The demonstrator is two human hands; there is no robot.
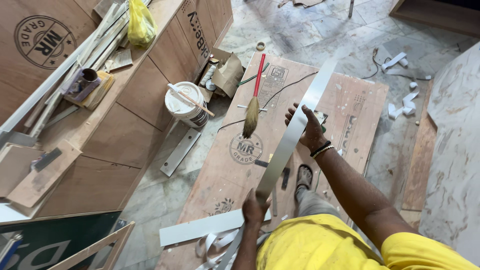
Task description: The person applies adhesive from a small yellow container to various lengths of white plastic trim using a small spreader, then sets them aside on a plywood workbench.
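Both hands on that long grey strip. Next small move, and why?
Probably lower the strip toward the plywood sheet and lay it flat. It hangs in the air, held only at two spots: the left hand pinches its near end, the right hand steadies its middle, and the far end sticks out unsupported. The brush lies just left of its line.

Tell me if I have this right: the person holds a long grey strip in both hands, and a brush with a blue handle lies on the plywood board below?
Not quite. The head view shows the brush has a red handle, not blue. The rest holds: the left hand and right hand both hold the long grey strip, and the brush lies on the plywood board below.
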